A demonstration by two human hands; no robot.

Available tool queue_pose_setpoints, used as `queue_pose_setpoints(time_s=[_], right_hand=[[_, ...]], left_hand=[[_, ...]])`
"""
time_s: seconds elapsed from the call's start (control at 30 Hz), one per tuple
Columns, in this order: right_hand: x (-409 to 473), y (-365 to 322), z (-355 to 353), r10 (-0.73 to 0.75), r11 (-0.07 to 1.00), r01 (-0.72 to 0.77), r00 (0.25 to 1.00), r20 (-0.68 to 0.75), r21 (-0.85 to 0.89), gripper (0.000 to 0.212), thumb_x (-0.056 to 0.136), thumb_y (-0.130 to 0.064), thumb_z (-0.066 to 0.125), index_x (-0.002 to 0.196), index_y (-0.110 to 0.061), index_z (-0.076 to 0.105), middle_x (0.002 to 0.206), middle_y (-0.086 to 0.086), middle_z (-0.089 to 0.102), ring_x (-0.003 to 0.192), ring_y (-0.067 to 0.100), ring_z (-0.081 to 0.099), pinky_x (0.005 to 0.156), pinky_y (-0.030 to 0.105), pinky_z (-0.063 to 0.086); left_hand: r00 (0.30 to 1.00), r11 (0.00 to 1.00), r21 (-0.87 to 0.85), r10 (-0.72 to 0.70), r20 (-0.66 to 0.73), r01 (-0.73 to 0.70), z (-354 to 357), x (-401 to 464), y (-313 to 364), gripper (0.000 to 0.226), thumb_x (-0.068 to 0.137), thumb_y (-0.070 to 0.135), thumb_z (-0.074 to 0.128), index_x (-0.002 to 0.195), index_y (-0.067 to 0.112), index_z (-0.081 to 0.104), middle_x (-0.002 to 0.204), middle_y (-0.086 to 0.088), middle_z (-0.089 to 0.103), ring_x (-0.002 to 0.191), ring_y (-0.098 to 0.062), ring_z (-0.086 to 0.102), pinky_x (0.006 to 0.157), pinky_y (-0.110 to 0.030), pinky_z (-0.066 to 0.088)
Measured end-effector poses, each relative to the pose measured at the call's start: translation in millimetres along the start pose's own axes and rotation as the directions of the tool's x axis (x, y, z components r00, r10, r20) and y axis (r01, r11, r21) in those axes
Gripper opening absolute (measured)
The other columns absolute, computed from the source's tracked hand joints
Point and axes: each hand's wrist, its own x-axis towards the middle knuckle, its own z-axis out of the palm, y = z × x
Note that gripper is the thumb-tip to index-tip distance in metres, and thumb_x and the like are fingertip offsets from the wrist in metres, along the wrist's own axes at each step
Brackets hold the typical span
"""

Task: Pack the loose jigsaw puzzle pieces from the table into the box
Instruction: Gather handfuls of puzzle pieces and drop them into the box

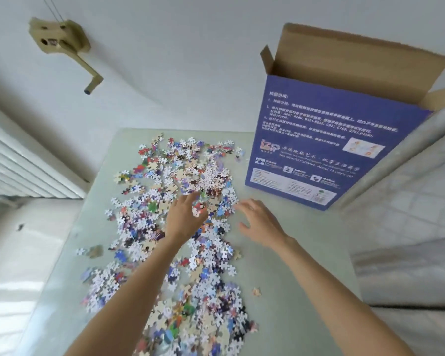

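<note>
Both hands reach into the spread of jigsaw puzzle pieces [180, 227] on the tabletop [293, 265]. Left hand [184, 218] sits in the middle of the pile with its fingers curled down around a small clump of pieces, gripping them just below the densest heap. Right hand [260, 222] hovers low at the right fringe of the pile, fingers spread and relaxed, holding nothing; its fingertips are just beside the outermost pieces, and whether they touch any cannot be told. The pieces cover a long band of the pale green tabletop, running from near its far edge down to its near edge, thickest near the far middle and again at the near edge; a few strays lie apart toward the left edge and to the right of the near part of the band. A tall blue box [326, 145] stands upright at the far right corner, its brown cardboard flaps open at the top and its printed face turned toward the pile. Beyond the left edge, a white radiator [23, 160] lines the wall.
</note>
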Motion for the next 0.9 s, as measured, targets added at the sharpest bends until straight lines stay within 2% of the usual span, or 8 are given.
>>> queue_pose_setpoints(time_s=[0.1, 0.23, 0.3, 0.37, 0.47, 0.67, 0.8, 0.9], right_hand=[[24.7, 0.4, 32.9, 0.096, 0.995, -0.099, 0.980, 0.175, 0.009, 0.069, 0.088, -0.033, 0.060, 0.146, -0.020, 0.026, 0.151, 0.007, 0.023, 0.138, 0.026, 0.019, 0.111, 0.037, 0.025], [70.5, 6.1, 62.0, 0.239, 0.969, -0.246, 0.959, 0.151, 0.024, 0.078, 0.086, -0.045, 0.059, 0.148, -0.027, 0.015, 0.157, 0.010, 0.005, 0.143, 0.031, 0.002, 0.115, 0.044, 0.012], [93.2, 6.0, 73.1, 0.308, 0.951, -0.309, 0.940, 0.146, -0.016, 0.083, 0.084, -0.056, 0.055, 0.148, -0.032, 0.008, 0.157, 0.012, -0.001, 0.143, 0.034, -0.002, 0.116, 0.048, 0.008], [107.6, 0.5, 85.4, 0.327, 0.945, -0.324, 0.926, 0.186, -0.051, 0.084, 0.082, -0.066, 0.050, 0.148, -0.036, 0.006, 0.157, 0.011, -0.004, 0.143, 0.035, -0.005, 0.115, 0.053, 0.006], [103.0, -15.2, 105.5, 0.205, 0.978, -0.190, 0.945, 0.256, -0.084, 0.081, 0.079, -0.072, 0.047, 0.146, -0.041, 0.014, 0.157, 0.005, -0.011, 0.143, 0.035, -0.011, 0.111, 0.060, -0.003], [45.9, -19.4, 105.5, 0.023, 1.000, -0.022, 0.963, 0.268, -0.008, 0.076, 0.083, -0.061, 0.053, 0.145, -0.028, 0.027, 0.158, 0.000, 0.000, 0.143, 0.023, 0.003, 0.115, 0.045, 0.007], [10.3, -13.7, 100.3, 0.009, 0.997, 0.017, 0.937, 0.348, -0.070, 0.103, 0.070, -0.070, 0.062, 0.148, -0.032, 0.009, 0.156, -0.002, 0.006, 0.141, 0.023, 0.009, 0.114, 0.048, 0.013], [-11.5, -9.4, 101.4, 0.128, 0.985, -0.078, 0.925, 0.357, -0.152, 0.124, 0.061, -0.063, 0.073, 0.147, -0.034, -0.011, 0.155, 0.004, -0.011, 0.142, 0.029, -0.005, 0.113, 0.056, 0.008]], left_hand=[[0.974, 0.981, 0.083, -0.183, 0.136, 0.173, 19.2, -6.8, -40.0, 0.075, 0.081, 0.052, 0.060, 0.143, 0.030, 0.024, 0.145, -0.008, 0.033, 0.130, -0.028, 0.037, 0.106, -0.046, 0.037], [0.948, 0.955, 0.190, -0.263, 0.181, 0.229, 30.2, -1.4, -70.6, 0.096, 0.075, 0.065, 0.058, 0.147, 0.035, 0.002, 0.156, -0.004, 0.002, 0.142, -0.032, 0.005, 0.113, -0.052, 0.015], [0.944, 0.953, 0.192, -0.271, 0.190, 0.235, 32.2, 6.5, -79.5, 0.102, 0.072, 0.067, 0.059, 0.147, 0.036, -0.001, 0.156, -0.003, -0.003, 0.142, -0.033, 0.001, 0.112, -0.054, 0.015], [0.942, 0.957, 0.197, -0.256, 0.219, 0.214, 36.2, 14.1, -84.2, 0.104, 0.069, 0.071, 0.059, 0.147, 0.034, 0.001, 0.155, -0.002, 0.000, 0.141, -0.034, 0.004, 0.111, -0.056, 0.023], [0.955, 0.963, 0.235, -0.190, 0.228, 0.135, 42.9, 17.9, -80.1, 0.105, 0.064, 0.075, 0.060, 0.146, 0.034, 0.007, 0.150, -0.002, 0.010, 0.137, -0.031, 0.015, 0.109, -0.050, 0.028], [0.940, 0.979, 0.196, -0.021, 0.341, -0.049, 60.4, -7.9, -68.0, 0.112, 0.061, 0.061, 0.073, 0.145, 0.034, 0.006, 0.145, -0.005, 0.014, 0.133, -0.027, 0.018, 0.109, -0.045, 0.031], [0.945, 0.992, 0.122, 0.002, 0.326, -0.044, 66.4, -26.5, -67.2, 0.106, 0.064, 0.053, 0.076, 0.146, 0.030, 0.013, 0.140, -0.004, 0.023, 0.129, -0.020, 0.026, 0.105, -0.036, 0.037], [0.956, 0.993, 0.105, 0.016, 0.293, -0.049, 66.6, -33.3, -64.5, 0.095, 0.067, 0.052, 0.074, 0.143, 0.029, 0.022, 0.139, -0.003, 0.027, 0.127, -0.019, 0.028, 0.104, -0.033, 0.036]])
